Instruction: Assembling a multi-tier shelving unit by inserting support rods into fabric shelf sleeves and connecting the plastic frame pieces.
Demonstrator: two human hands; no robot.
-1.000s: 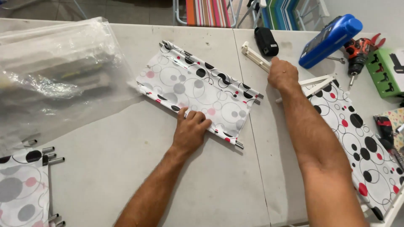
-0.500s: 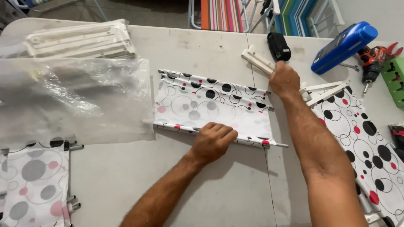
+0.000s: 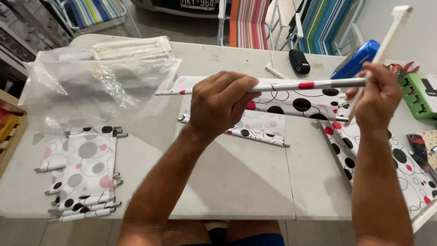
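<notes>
Above table | left hand fingers grip fabric panel rod | right hand fingers clasp white bar

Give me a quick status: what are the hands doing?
Left hand grips dotted fabric panel by its rod, lifted off table. Right hand holds white bar at rod's end. Nothing between.

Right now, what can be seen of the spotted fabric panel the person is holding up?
The fabric panel is white cloth with black, grey and red dots and thin circle outlines. A metal rod runs through a sleeve along each long edge. It is lifted off the table, roughly level. The left hand has its grip around the upper rod; the right hand holds that rod's far end against a white plastic bar.
</notes>
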